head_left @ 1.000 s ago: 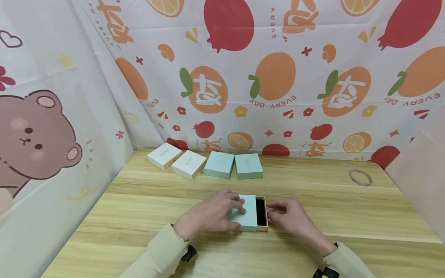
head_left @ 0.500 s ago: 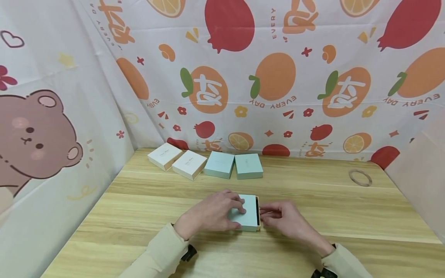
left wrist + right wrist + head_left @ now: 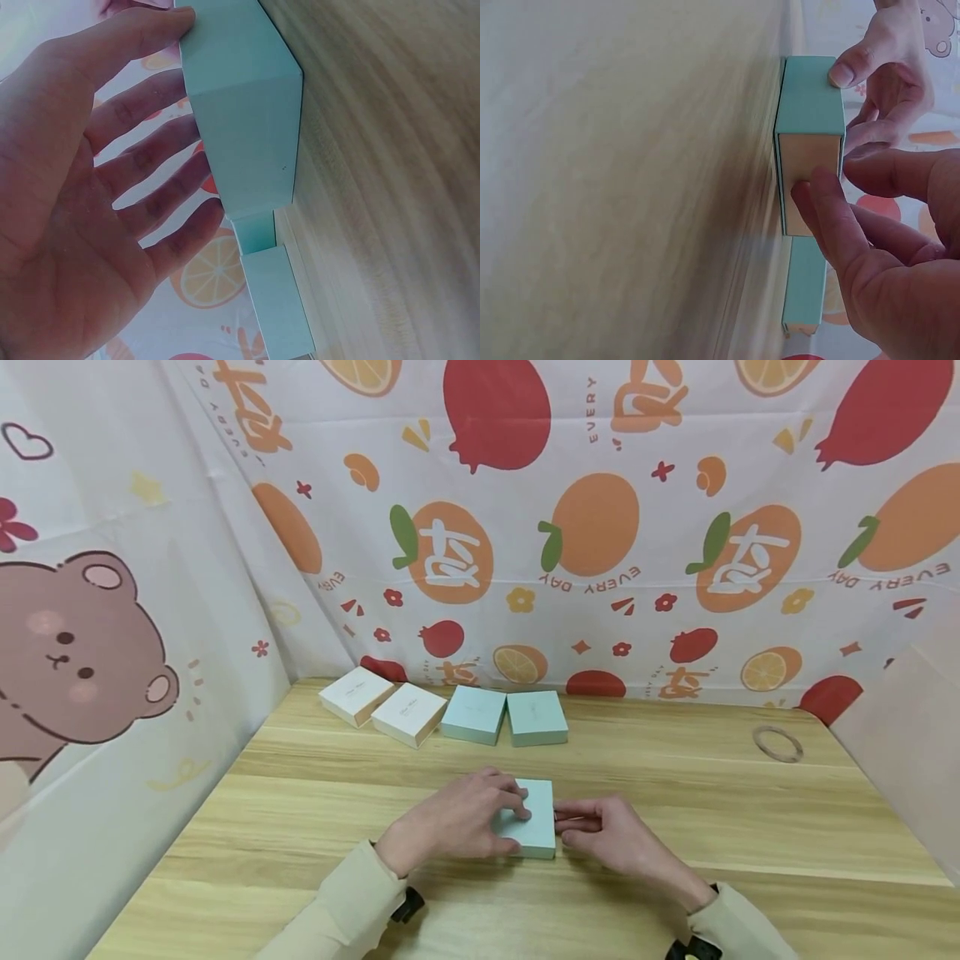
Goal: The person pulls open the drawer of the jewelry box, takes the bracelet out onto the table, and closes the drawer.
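A mint-green sliding box (image 3: 536, 827) lies flat on the table, its cream inner drawer (image 3: 806, 154) flush with the sleeve's right end. My left hand (image 3: 461, 818) rests on the sleeve, spread fingertips on the lid and thumb at the near top edge. From the right, my right hand (image 3: 618, 835) touches the drawer's end face, as the right wrist view shows. Its extended fingertips press against the cream panel, with the thumb beside them. The contents of the box are hidden.
Along the back edge stand two white boxes (image 3: 356, 695) and two more mint-green boxes (image 3: 537, 717). A thin ring (image 3: 777, 743) lies at the back right of the wooden table (image 3: 675, 760). A printed cloth (image 3: 600, 635) hangs directly behind.
The drawer, showing its black inside one second ago, has slid left into the sleeve. My right hand has moved left with it, while my left hand has stayed on the lid.
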`<state>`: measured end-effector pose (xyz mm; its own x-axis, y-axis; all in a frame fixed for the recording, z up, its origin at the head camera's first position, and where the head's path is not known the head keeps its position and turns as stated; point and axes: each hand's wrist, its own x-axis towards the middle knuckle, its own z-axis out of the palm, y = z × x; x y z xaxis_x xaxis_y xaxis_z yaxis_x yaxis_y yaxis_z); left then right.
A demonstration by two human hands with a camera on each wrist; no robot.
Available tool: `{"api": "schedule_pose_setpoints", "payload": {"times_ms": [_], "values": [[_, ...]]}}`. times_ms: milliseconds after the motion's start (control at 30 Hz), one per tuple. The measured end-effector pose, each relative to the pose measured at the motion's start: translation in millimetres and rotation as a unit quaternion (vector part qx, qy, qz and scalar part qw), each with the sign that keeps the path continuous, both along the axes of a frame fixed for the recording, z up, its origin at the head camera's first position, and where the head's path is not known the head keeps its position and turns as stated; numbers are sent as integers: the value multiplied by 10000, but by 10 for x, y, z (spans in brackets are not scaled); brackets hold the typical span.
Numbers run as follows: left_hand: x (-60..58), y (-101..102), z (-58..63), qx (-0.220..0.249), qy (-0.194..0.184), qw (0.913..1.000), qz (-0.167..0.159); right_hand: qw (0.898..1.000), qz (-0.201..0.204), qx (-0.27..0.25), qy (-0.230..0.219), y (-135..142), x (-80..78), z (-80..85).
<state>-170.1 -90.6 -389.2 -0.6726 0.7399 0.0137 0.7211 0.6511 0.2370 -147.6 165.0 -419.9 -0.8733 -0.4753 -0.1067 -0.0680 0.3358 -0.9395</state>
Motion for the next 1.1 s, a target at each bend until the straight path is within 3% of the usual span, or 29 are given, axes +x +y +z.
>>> {"api": "schedule_pose_setpoints", "payload": {"times_ms": [367, 467, 633, 767, 967, 1100], "values": [[9, -23, 17, -9, 80, 10000, -20, 9999, 26, -163, -45, -21, -15, -7], [13, -34, 7, -12, 149, 9999, -60, 9999, -3, 32, 107, 6, 0, -5], [0, -1, -25, 74, 327, 9992, -235, 9957, -398, 663, 503, 190, 76, 22], [-71, 141, -50, 127, 337, 9987, -362, 9897, -607, 1014, 810, 507, 135, 7], [-244, 507, -65, -68, 256, 9990, -362, 9905, -989, 766, 572, 1032, 215, -33], [-393, 775, -77, -48, 298, 9986, -438, 9840, -1359, 1047, 485, 1289, 288, -20]]}}
